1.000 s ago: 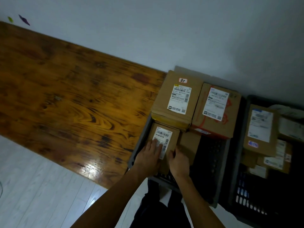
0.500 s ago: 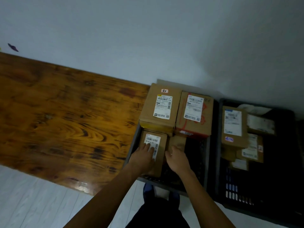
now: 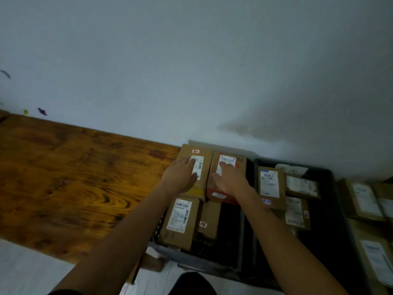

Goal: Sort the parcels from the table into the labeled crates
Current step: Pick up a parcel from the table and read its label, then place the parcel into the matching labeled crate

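Both hands lie flat and open: left hand (image 3: 181,177) on the brown cardboard parcel (image 3: 203,167), right hand (image 3: 230,180) on the red-marked cardboard parcel (image 3: 240,161) beside it, probably pressing them level in the grey crate (image 3: 170,253).

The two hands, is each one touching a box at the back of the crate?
Touching. The head view shows the left hand flat on the left box, and the right hand flat on the red-taped box.

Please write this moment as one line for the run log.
left hand: flat on left back parcel | right hand: flat on red-taped parcel | crate: four parcels visible
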